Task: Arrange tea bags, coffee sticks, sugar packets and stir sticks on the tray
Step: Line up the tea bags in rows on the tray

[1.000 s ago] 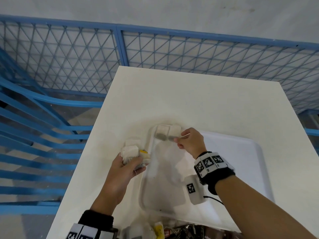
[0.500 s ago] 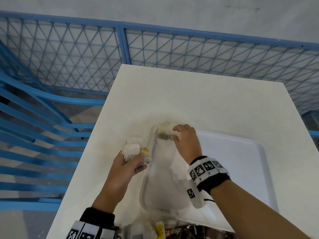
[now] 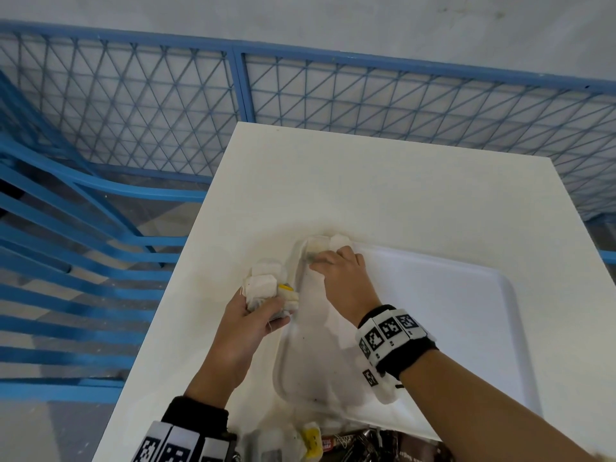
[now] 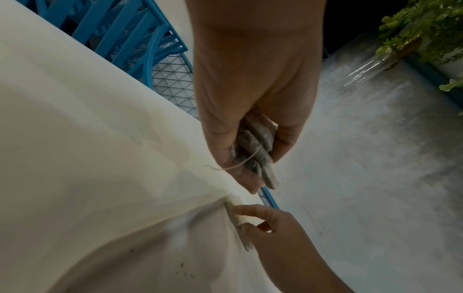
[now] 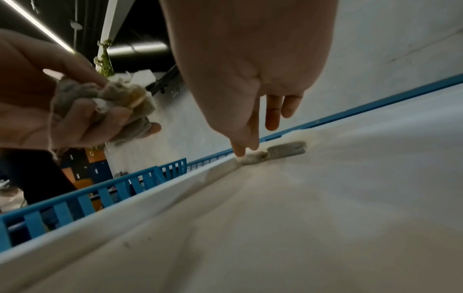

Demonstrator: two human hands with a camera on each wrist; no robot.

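Right hand (image 3: 343, 281), reaching into the far left corner of the white tray (image 3: 466, 315), with straight fingers (image 5: 246, 138) pointing down and their tips pressing one tea bag (image 5: 253, 158) flat onto the tray floor. A second tea bag (image 5: 287, 151) lies just beside the first, deeper in the same corner, touching or nearly touching it; in the head view both show as pale squares against the tray's far rim. Left hand (image 3: 246, 325), held above the table (image 3: 400, 195) just outside the tray's left rim, fingers and thumb curled round a bunch of tea bags (image 3: 263, 288). A yellow tag (image 3: 285, 288) shows among them, and a loose string (image 4: 233, 167) hangs from the bunch in the left wrist view. How many bags the bunch holds cannot be told. Each wrist carries a black band with square black-and-white markers (image 3: 390, 331). At the near edge of the table, partly cut off by the frame, lies a heap of further packets (image 3: 320, 441), some pale, one yellow, some dark; their kinds cannot be told. Blue metal fencing (image 3: 233, 88) stands behind and to the left of the table.
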